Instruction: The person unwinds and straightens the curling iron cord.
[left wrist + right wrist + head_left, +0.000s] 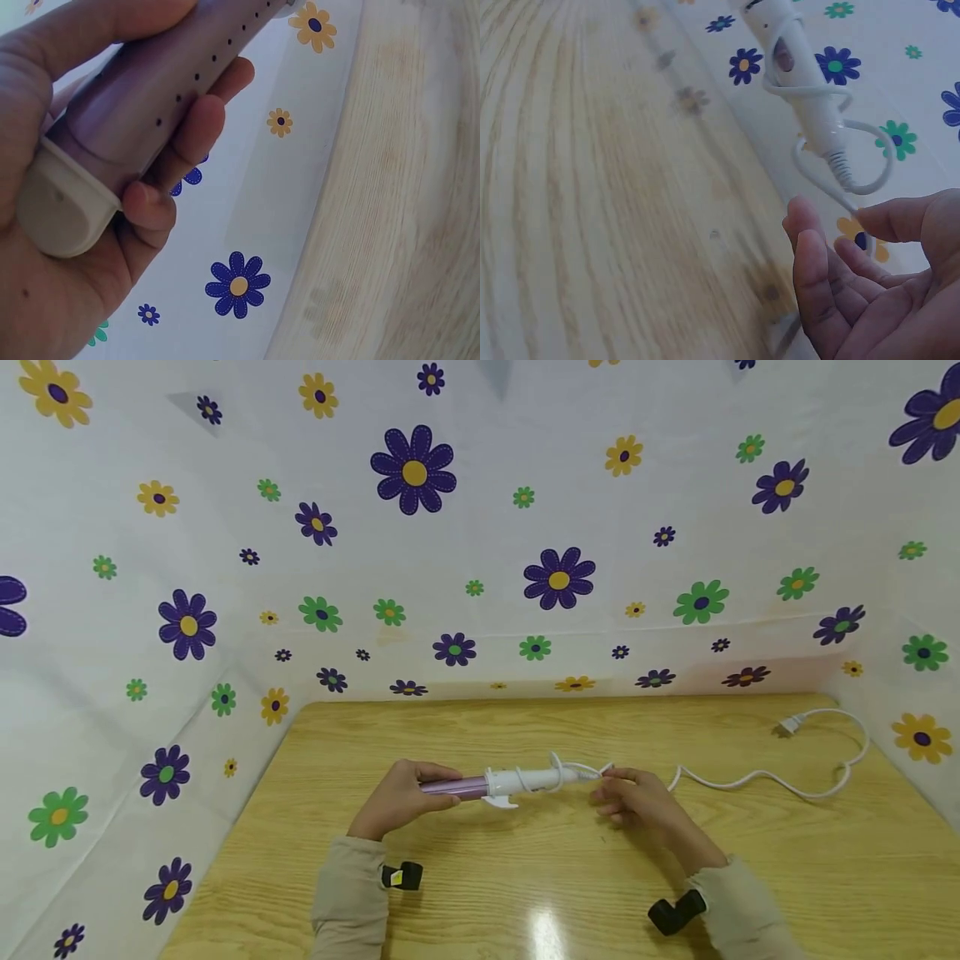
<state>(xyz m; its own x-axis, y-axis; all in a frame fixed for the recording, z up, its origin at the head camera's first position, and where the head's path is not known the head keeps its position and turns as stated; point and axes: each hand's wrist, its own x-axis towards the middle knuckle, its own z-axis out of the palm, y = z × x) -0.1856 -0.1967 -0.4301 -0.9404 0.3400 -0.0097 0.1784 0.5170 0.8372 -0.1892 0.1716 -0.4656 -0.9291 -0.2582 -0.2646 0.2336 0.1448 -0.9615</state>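
Observation:
A curling iron with a purple barrel (142,97) and a white handle (528,779) is held nearly level over the table, in the middle of the head view. My left hand (401,797) grips it round the purple barrel, whose pale end cap (67,206) sits against the palm. Loops of white power cord (810,91) are wound about the handle, near a small dark button (784,58). Just beyond the handle's ribbed cord end, my right hand (637,802) holds the cord, thumb tip against it and fingers curled.
The cord's free length (757,774) trails over the wooden table (525,877) to the right, ending in a two-prong plug (789,725) near the back right corner. Flower-printed white cloth (480,527) stands behind and at both sides of the table.

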